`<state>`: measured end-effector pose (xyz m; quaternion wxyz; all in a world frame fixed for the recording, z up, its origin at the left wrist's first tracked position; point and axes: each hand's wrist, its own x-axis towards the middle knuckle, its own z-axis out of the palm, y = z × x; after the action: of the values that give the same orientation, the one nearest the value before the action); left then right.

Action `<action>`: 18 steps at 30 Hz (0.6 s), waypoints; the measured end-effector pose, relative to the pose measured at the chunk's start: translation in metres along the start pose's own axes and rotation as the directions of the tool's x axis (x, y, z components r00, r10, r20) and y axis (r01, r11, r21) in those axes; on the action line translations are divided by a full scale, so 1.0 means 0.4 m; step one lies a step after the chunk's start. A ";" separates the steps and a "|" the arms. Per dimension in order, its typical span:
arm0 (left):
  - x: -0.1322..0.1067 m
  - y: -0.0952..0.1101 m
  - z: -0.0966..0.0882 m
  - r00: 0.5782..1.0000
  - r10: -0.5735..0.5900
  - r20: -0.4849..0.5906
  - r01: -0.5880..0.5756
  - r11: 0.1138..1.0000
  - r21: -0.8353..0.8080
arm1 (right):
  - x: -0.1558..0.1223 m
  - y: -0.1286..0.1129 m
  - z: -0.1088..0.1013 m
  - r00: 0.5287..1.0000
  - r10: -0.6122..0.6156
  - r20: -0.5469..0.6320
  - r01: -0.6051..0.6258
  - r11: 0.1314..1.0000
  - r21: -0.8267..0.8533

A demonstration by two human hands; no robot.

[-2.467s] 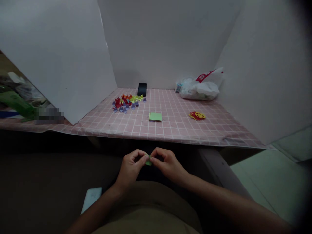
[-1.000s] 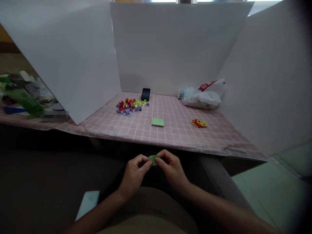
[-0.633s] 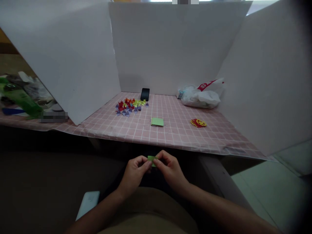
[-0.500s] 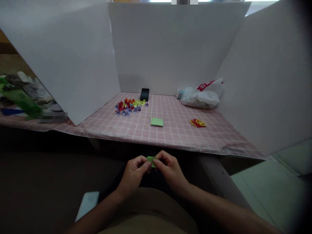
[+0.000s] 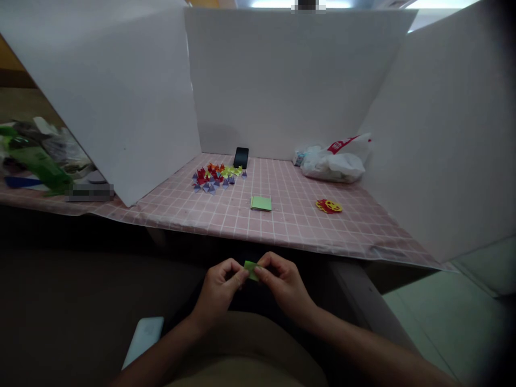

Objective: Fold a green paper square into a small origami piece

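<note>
Compared with the earliest frame, the green paper is now showing more of its surface, and the two hands are holding slightly farther apart. The left hand is pinching one side between thumb and fingers; the right hand is gripping the other. Fingers are covering both sides, so the folds are hard to make out. The paper is looking small, flat and bright, sitting above the lap, just below the edge of the desk. The left forearm is partly hiding a white flat object.
</note>
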<state>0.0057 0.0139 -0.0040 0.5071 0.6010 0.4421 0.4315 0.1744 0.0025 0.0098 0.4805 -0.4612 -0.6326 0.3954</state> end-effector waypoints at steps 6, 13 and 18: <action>-0.008 -0.008 -0.017 0.919 0.393 -0.016 -0.388 0.913 0.128 | -0.010 -0.010 -0.005 0.933 -0.359 -0.003 0.357 0.928 -0.106; -0.015 0.026 -0.041 0.703 0.711 0.029 -0.697 0.681 0.225 | -0.016 -0.037 -0.020 0.806 -0.586 0.085 0.592 0.795 -0.131; -0.019 0.033 -0.046 0.712 0.697 0.078 -0.688 0.672 0.276 | -0.013 -0.043 -0.023 0.828 -0.547 0.127 0.561 0.809 -0.174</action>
<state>-0.0126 0.0093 0.0105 0.2062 0.7826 0.2470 0.5330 0.1804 -0.0064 0.0269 0.5023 -0.2893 -0.7931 0.1872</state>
